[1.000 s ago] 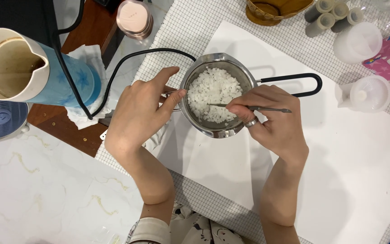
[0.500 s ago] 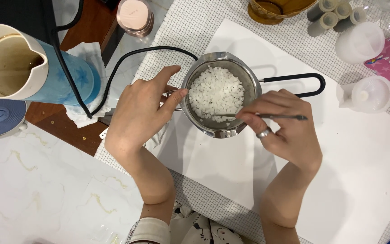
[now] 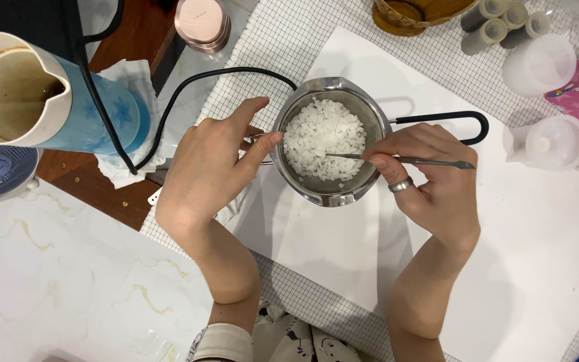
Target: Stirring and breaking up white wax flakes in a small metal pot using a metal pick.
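Two hands at small round steel pot w/ white flakes, on white sheet; left hand open, thumb touching rim; right hand pinching thin metal stirring tool, tip in flakes.

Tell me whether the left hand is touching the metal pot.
Touching. The head view shows the left hand with its thumb tip pressed against the outer rim of the metal pot, no gap visible.

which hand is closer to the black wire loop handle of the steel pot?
Right. The right hand sits just below the black wire loop handle, its knuckles almost under it, holding a thin metal stirring tool. The left hand is across the steel pot, thumb at the opposite rim.
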